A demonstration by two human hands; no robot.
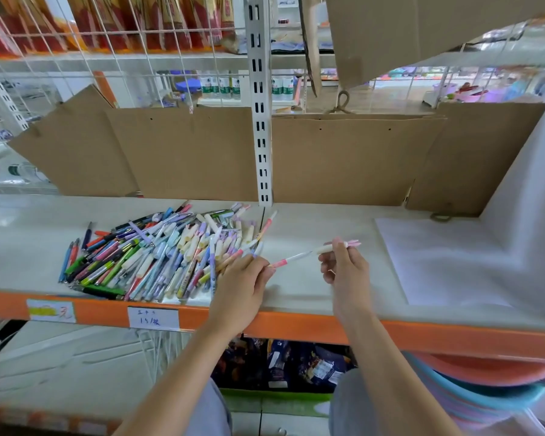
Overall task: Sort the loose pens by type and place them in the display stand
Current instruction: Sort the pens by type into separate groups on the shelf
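Pen pile (158,253) on shelf (328,234), left of upright post (260,121); cardboard sheets (343,158) behind; foam sheet (447,262) at right.

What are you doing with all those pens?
A person is sorting a big heap of loose coloured pens on a pale shelf with an orange front edge. The right hand pinches a pink-and-white pen, and the left hand grips a few more pens beside the heap. No display stand is visible.

heap of mixed pens (158,253) on the shelf; one pink-white pen (309,254) lifted — roughly level, right of the heap
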